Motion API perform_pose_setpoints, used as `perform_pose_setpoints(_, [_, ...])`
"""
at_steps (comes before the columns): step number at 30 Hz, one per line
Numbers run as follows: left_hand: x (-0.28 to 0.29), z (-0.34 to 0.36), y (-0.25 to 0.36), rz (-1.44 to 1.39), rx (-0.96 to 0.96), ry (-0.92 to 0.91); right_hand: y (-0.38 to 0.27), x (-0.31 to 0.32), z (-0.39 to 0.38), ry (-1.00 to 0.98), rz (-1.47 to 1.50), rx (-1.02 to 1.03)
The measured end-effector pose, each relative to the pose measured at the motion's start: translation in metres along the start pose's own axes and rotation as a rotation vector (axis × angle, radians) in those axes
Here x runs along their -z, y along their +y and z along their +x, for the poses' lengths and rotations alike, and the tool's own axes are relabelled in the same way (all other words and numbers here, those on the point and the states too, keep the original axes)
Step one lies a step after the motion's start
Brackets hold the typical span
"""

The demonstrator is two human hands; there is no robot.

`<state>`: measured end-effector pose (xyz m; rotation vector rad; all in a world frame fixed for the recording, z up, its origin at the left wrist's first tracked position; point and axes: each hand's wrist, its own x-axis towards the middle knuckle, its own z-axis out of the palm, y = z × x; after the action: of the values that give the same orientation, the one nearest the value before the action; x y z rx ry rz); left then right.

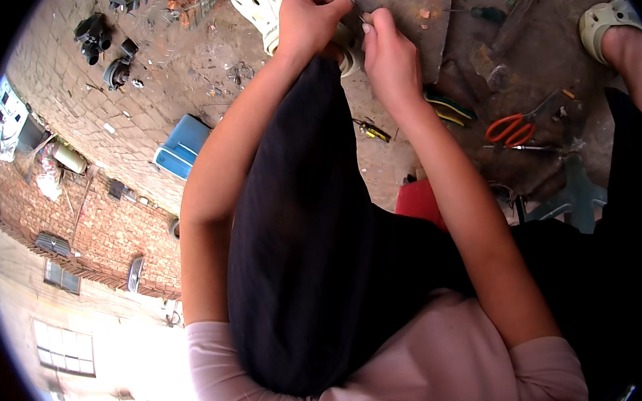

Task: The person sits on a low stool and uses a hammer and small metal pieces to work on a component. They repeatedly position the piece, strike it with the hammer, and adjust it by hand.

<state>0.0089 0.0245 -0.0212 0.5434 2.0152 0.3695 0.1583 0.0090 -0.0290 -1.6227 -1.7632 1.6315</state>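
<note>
Fine finger work appears underway at the far side: left hand (310, 22) pinched, contents indiscernible; right hand (389, 61) pinching a small piece (365, 18); next requirement, steadiness.

Both bare arms (217, 177) reach forward, hands (308, 22) (391, 59) close together, fingers (342, 8) curled into pinches.

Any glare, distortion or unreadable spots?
Head view throughout: white glare washes out the lower left beside the rectangular paned window; fisheye curves the brown brick wall; detail between the bare left hand and bare right hand is too small to tell.
</note>
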Motion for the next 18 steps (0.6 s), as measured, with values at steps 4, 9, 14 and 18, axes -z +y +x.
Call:
perform_pose_setpoints(4, [0.000,0.001,-0.001,-0.016,0.051,-0.011,0.001,0.002,0.002,-0.018,0.034,0.018])
perform_pose_setpoints(9, [-0.003,0.004,-0.007,-0.100,0.144,-0.012,0.001,-0.002,0.001,-0.010,-0.032,0.028])
perform_pose_setpoints(14, [-0.003,0.015,-0.020,-0.013,0.046,-0.028,0.002,-0.005,0.001,0.002,-0.080,0.019])
perform_pose_setpoints(18, [0.000,0.009,-0.016,-0.001,0.086,-0.021,-0.003,-0.006,0.001,0.018,-0.100,0.009])
